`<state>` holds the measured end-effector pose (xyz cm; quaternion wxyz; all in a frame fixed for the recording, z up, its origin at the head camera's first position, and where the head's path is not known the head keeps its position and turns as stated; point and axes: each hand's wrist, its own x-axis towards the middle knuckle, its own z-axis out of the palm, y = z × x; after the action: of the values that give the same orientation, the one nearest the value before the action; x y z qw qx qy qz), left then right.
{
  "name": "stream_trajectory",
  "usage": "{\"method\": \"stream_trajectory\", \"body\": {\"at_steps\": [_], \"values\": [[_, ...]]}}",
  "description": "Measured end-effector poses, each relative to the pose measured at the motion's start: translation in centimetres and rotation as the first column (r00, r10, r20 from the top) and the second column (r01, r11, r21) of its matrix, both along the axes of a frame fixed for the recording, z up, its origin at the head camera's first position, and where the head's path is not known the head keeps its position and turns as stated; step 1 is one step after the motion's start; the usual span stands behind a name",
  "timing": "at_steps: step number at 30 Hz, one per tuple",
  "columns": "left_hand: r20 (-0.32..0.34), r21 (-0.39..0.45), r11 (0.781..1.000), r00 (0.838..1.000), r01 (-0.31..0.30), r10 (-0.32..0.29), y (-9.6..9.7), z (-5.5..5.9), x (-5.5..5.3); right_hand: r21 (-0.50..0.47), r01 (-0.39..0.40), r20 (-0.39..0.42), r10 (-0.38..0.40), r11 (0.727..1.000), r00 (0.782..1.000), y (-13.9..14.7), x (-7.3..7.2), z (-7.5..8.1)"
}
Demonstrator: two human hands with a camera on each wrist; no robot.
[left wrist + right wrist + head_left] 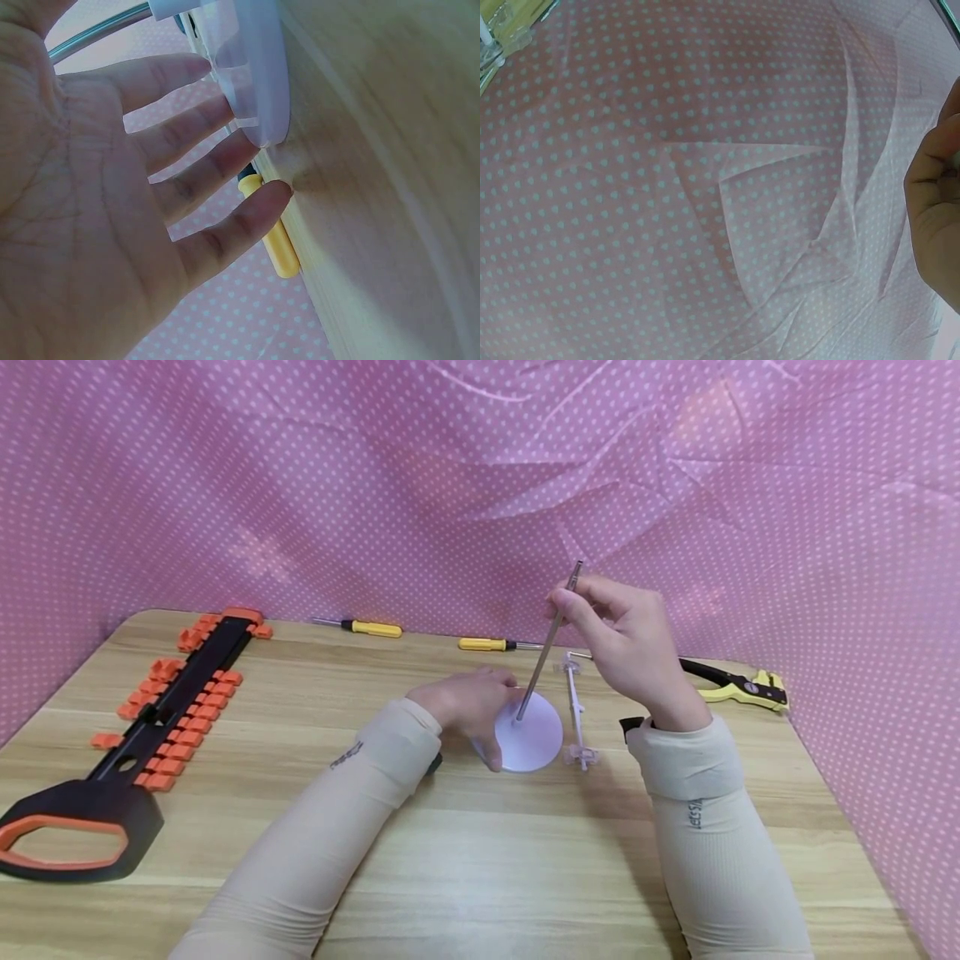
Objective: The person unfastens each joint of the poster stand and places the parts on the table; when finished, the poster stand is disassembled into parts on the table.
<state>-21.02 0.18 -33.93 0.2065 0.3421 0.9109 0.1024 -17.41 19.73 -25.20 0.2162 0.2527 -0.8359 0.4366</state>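
In the head view my right hand [626, 639] pinches a slim metal rod [551, 639] near its upper end. The rod leans, its lower end meeting the middle of a round white base [536, 743] on the table. My left hand [472, 706] holds the base at its left side, thumb at the near edge and fingers beyond. From the left wrist, the long fingers look nearly straight, several tips against the rim of the base [266, 82]; the thumb tip is out of frame. Only part of the right hand [934, 195] shows in the right wrist view.
Right of the base lies a thin white bar [575, 706] with clear plastic ends. Yellow-handled screwdrivers [375, 628] lie along the back, with yellow-black pliers [750, 687] at back right. A black holder with orange clips [183, 693] occupies the left. Pink dotted cloth [375, 485] hangs behind.
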Motion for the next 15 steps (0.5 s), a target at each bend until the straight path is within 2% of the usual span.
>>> {"method": "stream_trajectory", "body": {"at_steps": [8, 15], "values": [[-0.002, -0.019, 1.0, 1.0, 0.006, -0.006, 0.03, -0.09, 0.01, 0.029, 0.015, -0.042, -0.014, 0.999, 0.999, -0.17, -0.04, -0.05], [-0.012, -0.012, 1.0, 1.0, 0.003, -0.003, 0.06, -0.05, 0.03, 0.011, 0.003, -0.056, -0.002, 1.0, 0.998, -0.27, -0.18, -0.03]]}}
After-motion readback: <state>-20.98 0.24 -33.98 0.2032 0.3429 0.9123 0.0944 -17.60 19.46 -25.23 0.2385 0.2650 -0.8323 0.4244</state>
